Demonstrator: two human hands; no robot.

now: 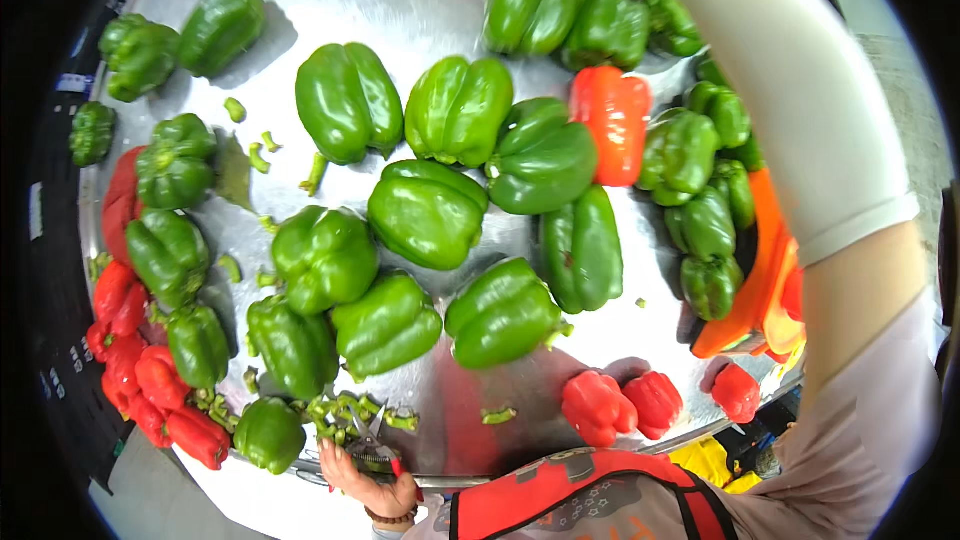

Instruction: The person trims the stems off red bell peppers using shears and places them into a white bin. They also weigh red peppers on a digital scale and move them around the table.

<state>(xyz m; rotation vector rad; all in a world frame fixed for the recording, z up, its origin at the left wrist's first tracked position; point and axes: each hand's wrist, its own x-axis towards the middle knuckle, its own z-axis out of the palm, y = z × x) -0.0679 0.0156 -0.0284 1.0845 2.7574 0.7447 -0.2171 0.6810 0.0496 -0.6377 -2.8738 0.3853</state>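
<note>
My left hand point(375, 484), with a beaded bracelet at the wrist, holds red-handled pruning shears point(369, 435) at the near edge of a shiny metal table point(420, 7). The blades are spread and point away from me, beside a small heap of cut green stems point(334, 412). Just left of the hand sits a green bell pepper point(270, 435). My right arm, in a white oversleeve point(795, 67), reaches to the far side; its hand is out of view. Near the sleeve's far end are several green peppers point(531, 4). Another green bell pepper point(502, 315) lies in front of me.
Several green peppers cover the middle, with one red pepper point(611, 126) among them. Small red peppers point(161, 379) crowd the left rim; others point(598, 406) lie near right. An orange plastic object point(750, 300) is under my right arm. A leaf point(234, 172) lies at left.
</note>
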